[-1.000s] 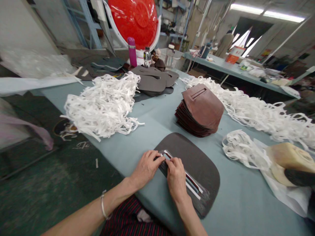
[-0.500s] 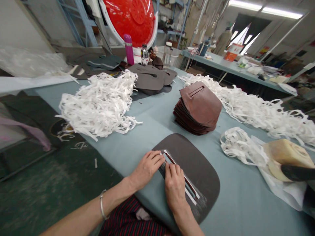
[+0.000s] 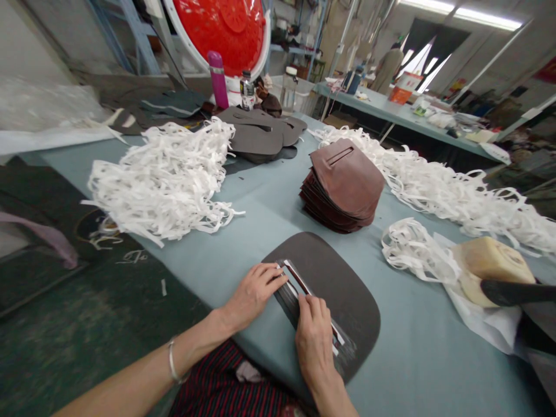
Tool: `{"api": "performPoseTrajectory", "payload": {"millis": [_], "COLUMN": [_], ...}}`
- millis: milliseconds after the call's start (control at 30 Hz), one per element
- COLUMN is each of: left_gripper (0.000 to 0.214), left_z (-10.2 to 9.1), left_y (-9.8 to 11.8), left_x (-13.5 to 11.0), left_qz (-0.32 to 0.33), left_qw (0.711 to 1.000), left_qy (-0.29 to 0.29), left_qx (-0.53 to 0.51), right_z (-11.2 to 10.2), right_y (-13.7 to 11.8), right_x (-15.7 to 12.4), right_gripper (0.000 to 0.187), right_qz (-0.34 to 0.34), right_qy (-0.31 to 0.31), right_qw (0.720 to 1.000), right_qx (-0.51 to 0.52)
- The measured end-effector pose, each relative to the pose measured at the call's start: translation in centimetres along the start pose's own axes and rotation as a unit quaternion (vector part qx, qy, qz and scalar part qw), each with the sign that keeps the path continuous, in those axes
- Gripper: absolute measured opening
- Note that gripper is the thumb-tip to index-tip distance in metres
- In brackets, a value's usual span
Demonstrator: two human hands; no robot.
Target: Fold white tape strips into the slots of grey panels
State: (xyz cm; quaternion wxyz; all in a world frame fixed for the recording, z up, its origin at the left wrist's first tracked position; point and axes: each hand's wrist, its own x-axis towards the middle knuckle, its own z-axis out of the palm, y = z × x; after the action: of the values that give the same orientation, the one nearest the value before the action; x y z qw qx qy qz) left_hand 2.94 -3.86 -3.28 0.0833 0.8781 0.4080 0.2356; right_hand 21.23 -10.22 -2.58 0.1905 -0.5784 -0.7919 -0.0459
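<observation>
A dark grey leather panel [image 3: 334, 278] lies on the blue-grey table [image 3: 260, 208] in front of me. It has a long slot edged with white tape strips [image 3: 299, 286]. My left hand [image 3: 254, 292] rests flat at the slot's far end, fingers pressing on the panel edge. My right hand [image 3: 313, 336] lies palm down along the slot nearer to me, its fingertips pressing the white strip onto the panel.
A stack of brown leather panels [image 3: 343, 185] stands beyond the grey panel. Heaps of white paper strips lie at the left [image 3: 160, 176], the right [image 3: 438, 182] and nearby [image 3: 412, 249]. A tan roll [image 3: 490, 263] lies at right; grey panels [image 3: 258, 133] and bottles at back.
My right hand has slid toward me along the slot, baring more of the white strip. My left hand stays at the far end. The view has shifted slightly.
</observation>
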Motion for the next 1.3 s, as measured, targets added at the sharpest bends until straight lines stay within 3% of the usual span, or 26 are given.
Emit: {"api": "performPoseTrajectory", "payload": {"millis": [133,267,667,1000,1133,1300], "left_gripper": [0.033,0.03,0.033,0.036,0.036,0.035], "left_z": [0.0,-0.2,-0.1,0.5,0.7,1.1], "left_y": [0.1,0.5,0.6,0.3,0.1,-0.1], "left_x": [-0.1,0.1,0.1,0.0,-0.1,-0.1], "left_qz": [0.001,0.0,0.002,0.007,0.012,0.016], "left_qw": [1.0,1.0,0.999,0.999,1.0,1.0], "left_qy": [0.006,0.007,0.001,-0.013,-0.015,-0.007], "left_qx": [-0.002,0.012,0.042,0.031,0.021,0.012], "right_z": [1.2,1.5,-1.1,-5.0,-5.1,-4.1], "right_y": [-2.0,-2.7,0.6,3.2,3.5,3.6], "right_x": [2.8,2.7,-4.5,-9.2,-9.9,-10.4], "right_gripper": [0.03,0.029,0.033,0.034,0.026,0.021], "right_qz": [0.009,0.005,-0.035,-0.028,0.023,0.061], "right_qy": [-0.017,-0.013,0.026,-0.032,-0.034,0.011], "right_qw": [1.0,0.997,0.995,0.999,0.998,0.996], "right_qx": [-0.02,-0.074,-0.091,-0.02,0.05,0.069]}}
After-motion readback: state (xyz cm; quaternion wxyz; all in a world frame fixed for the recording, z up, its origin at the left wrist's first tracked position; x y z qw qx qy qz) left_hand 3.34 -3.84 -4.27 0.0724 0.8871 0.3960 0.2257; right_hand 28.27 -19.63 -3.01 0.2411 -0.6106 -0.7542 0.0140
